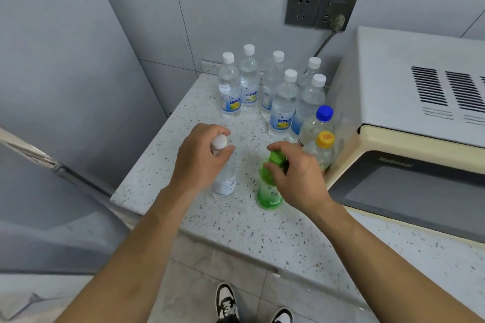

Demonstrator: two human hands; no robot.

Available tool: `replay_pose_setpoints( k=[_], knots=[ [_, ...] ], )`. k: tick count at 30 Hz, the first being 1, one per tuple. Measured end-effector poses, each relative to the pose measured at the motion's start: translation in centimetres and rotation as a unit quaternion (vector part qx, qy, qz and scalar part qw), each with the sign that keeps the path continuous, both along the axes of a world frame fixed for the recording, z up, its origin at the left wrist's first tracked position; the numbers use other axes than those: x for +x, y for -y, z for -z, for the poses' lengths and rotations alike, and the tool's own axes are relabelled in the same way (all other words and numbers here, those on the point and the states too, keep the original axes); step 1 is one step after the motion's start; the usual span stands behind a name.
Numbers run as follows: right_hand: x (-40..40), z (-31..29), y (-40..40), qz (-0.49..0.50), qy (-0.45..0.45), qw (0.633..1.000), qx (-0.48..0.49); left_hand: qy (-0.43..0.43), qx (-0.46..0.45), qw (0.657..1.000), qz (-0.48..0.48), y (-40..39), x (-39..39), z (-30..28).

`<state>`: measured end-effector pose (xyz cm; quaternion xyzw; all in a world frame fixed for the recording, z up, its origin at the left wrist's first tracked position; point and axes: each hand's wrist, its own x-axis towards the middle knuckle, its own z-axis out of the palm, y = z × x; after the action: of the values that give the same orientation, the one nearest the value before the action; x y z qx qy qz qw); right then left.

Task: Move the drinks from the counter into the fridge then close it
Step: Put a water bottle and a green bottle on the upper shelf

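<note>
On the speckled counter (236, 231) my left hand (200, 157) wraps the neck of a clear water bottle with a white cap (225, 178). My right hand (296, 176) grips the top of a green bottle (267, 191). Both bottles stand upright on the counter. Behind them stand several clear water bottles with white caps (283, 102). A blue-capped bottle (319, 123) and a yellow-capped bottle (324, 149) stand by the microwave. The grey fridge (65, 86) is at the left, its door edge (34, 155) jutting out.
A cream microwave (409, 123) fills the right side of the counter. A wall socket with a plugged cord (336, 21) sits behind the bottles. Tiled floor and my shoes (228, 304) show below the counter edge.
</note>
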<state>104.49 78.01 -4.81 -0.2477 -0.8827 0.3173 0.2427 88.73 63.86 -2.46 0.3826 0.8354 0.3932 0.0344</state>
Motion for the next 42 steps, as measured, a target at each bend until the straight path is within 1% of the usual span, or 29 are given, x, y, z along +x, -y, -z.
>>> replay_pose_setpoints(
  k=[2, 3, 5, 6, 7, 11, 14, 17, 23, 26, 29, 31, 33, 35, 38, 40, 42],
  knots=[
    [0.4, 0.5, 0.6, 0.006, -0.012, 1.000, 0.010, 0.008, 0.018, 1.000, -0.002, 0.3, 0.4, 1.2],
    [0.7, 0.7, 0.9, 0.013, -0.016, 1.000, 0.018, 0.034, 0.026, 0.999, -0.010, 0.5, 0.4, 2.0],
    [1.5, 1.6, 1.5, 0.031, -0.019, 0.999, 0.029, 0.117, 0.045, 0.992, -0.014, 1.0, 0.4, 3.5],
    [1.9, 2.1, 1.7, 0.039, -0.020, 0.999, 0.021, 0.152, 0.050, 0.987, -0.011, 1.3, 0.4, 4.3],
    [2.2, 2.7, 2.0, 0.044, -0.022, 0.999, -0.004, 0.177, 0.050, 0.983, -0.010, 1.6, 0.5, 5.2],
    [2.7, 5.1, 2.6, 0.055, -0.016, 0.985, -0.165, 0.244, 0.034, 0.969, -0.035, 2.5, 0.4, 8.4],
    [2.4, 7.2, 2.8, 0.087, -0.003, 0.967, -0.240, 0.288, 0.023, 0.957, -0.024, 3.0, 0.3, 10.6],
    [1.7, 8.8, 2.9, 0.115, 0.014, 0.950, -0.289, 0.316, 0.019, 0.948, -0.012, 3.3, 0.3, 12.2],
    [0.7, 10.3, 3.2, 0.144, 0.022, 0.939, -0.311, 0.334, 0.032, 0.942, 0.004, 3.8, 0.1, 13.3],
    [1.2, 10.1, 3.3, 0.142, 0.004, 0.933, -0.330, 0.341, 0.037, 0.939, 0.010, 4.7, 0.5, 12.9],
    [2.5, 9.9, 4.1, 0.114, -0.015, 0.912, -0.393, 0.370, 0.048, 0.928, -0.003, 6.6, 1.9, 12.2],
    [3.4, 9.7, 4.9, 0.078, -0.019, 0.901, -0.427, 0.405, 0.065, 0.912, -0.015, 8.1, 3.3, 11.9],
    [4.3, 9.6, 5.7, 0.048, -0.021, 0.887, -0.459, 0.452, 0.088, 0.887, -0.033, 9.7, 5.0, 11.8],
    [5.2, 9.5, 6.5, 0.026, -0.018, 0.871, -0.490, 0.505, 0.114, 0.854, -0.051, 11.5, 7.1, 11.5],
    [6.5, 9.4, 7.8, -0.006, -0.003, 0.853, -0.521, 0.584, 0.144, 0.791, -0.107, 14.2, 10.6, 11.4],
    [7.4, 9.7, 8.7, -0.026, 0.001, 0.835, -0.550, 0.610, 0.156, 0.763, -0.147, 15.9, 13.0, 11.3],
    [8.0, 10.3, 9.8, -0.036, -0.001, 0.803, -0.595, 0.616, 0.172, 0.746, -0.185, 17.4, 15.4, 11.5]
  ],
)
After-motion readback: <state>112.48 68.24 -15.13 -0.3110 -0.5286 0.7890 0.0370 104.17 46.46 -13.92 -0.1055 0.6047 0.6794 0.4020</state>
